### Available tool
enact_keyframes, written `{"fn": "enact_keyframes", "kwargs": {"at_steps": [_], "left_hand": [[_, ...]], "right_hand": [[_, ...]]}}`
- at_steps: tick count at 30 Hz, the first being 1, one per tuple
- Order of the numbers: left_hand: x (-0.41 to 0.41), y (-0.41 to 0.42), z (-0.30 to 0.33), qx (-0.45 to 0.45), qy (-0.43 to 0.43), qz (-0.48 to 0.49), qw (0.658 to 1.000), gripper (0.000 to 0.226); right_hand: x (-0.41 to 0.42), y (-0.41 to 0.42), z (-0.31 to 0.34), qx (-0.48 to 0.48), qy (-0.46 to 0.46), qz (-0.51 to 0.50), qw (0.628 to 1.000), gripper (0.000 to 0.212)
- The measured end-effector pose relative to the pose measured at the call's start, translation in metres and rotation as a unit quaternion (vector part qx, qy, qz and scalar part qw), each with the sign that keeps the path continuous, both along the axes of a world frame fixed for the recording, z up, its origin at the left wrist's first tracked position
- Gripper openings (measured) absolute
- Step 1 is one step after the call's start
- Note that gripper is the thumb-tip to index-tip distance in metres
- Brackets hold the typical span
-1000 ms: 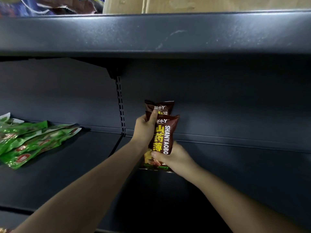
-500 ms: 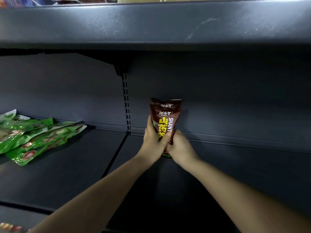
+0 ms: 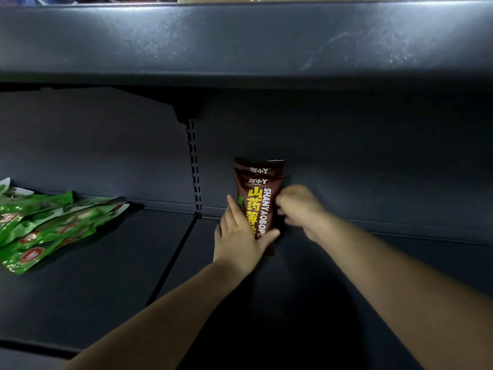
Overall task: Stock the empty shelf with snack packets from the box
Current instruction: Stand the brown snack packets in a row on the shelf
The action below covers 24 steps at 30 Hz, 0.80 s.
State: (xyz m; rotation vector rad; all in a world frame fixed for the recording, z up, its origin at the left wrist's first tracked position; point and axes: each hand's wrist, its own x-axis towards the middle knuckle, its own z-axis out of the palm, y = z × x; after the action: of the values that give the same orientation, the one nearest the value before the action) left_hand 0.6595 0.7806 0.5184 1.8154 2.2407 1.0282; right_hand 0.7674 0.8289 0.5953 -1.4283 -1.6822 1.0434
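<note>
Two brown snack packets (image 3: 260, 198) with yellow lettering stand upright, one behind the other, against the back wall of the dark shelf (image 3: 320, 289). My left hand (image 3: 240, 239) holds their lower left side, fingers up along the edge and thumb across the front near the bottom. My right hand (image 3: 301, 206) is blurred at the packets' right edge with its fingers curled; whether it grips them is unclear.
Several green snack packets (image 3: 48, 222) lie flat in a pile on the shelf at the far left. A slotted upright post (image 3: 194, 166) divides the back wall. The shelf above (image 3: 240, 41) overhangs closely.
The packets have gone further back and now stand against the back wall. My left hand has slid lower on their left side, and my right hand has shifted up to their right edge.
</note>
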Motion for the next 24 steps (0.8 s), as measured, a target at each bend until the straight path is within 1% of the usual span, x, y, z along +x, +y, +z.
{"fn": "enact_keyframes", "kwargs": {"at_steps": [2,4,5,7,8,11,14,15,17,19,20,22,23,24], "left_hand": [[0.000,0.001,-0.004,-0.008,-0.018,-0.005,1.000,0.117],[-0.001,0.004,-0.008,0.004,-0.045,-0.013,0.999,0.113],[-0.002,0.006,-0.010,0.014,-0.058,-0.016,0.998,0.110],[-0.003,0.010,-0.013,0.028,-0.083,-0.021,0.996,0.106],[-0.004,0.011,-0.013,0.030,-0.090,-0.024,0.995,0.105],[-0.004,0.013,-0.014,0.034,-0.098,-0.027,0.994,0.104],[-0.003,0.011,-0.016,0.033,-0.105,-0.030,0.993,0.106],[-0.003,0.011,-0.015,0.031,-0.108,-0.032,0.993,0.108],[-0.003,0.009,-0.014,0.027,-0.122,-0.033,0.992,0.114],[-0.003,0.007,-0.012,0.028,-0.143,-0.034,0.989,0.120],[-0.002,0.005,-0.011,0.031,-0.152,-0.038,0.987,0.122],[0.000,0.004,-0.009,0.036,-0.163,-0.052,0.985,0.124],[0.000,0.004,-0.010,0.035,-0.167,-0.061,0.983,0.125],[0.000,0.005,-0.010,0.031,-0.173,-0.068,0.982,0.125]], "right_hand": [[0.001,0.006,0.005,0.016,0.048,-0.011,0.999,0.011],[-0.003,0.009,0.004,0.070,0.027,0.004,0.997,0.016],[-0.005,0.011,0.001,0.115,0.010,0.002,0.993,0.016],[-0.008,0.013,-0.002,0.195,-0.004,-0.021,0.981,0.018],[-0.009,0.015,-0.004,0.219,0.001,-0.032,0.975,0.017],[-0.011,0.020,-0.006,0.220,0.011,-0.065,0.973,0.015],[-0.012,0.024,-0.008,0.205,0.006,-0.069,0.976,0.019],[-0.012,0.023,-0.008,0.204,0.003,-0.073,0.976,0.022],[-0.009,0.017,-0.010,0.240,-0.001,-0.089,0.967,0.029],[-0.006,0.009,-0.018,0.275,-0.007,-0.080,0.958,0.047],[-0.005,0.006,-0.023,0.266,-0.018,-0.064,0.962,0.061],[-0.005,0.002,-0.034,0.197,-0.043,-0.037,0.979,0.080],[-0.005,0.002,-0.039,0.154,-0.042,-0.024,0.987,0.081],[-0.005,0.004,-0.044,0.112,-0.032,-0.007,0.993,0.074]]}}
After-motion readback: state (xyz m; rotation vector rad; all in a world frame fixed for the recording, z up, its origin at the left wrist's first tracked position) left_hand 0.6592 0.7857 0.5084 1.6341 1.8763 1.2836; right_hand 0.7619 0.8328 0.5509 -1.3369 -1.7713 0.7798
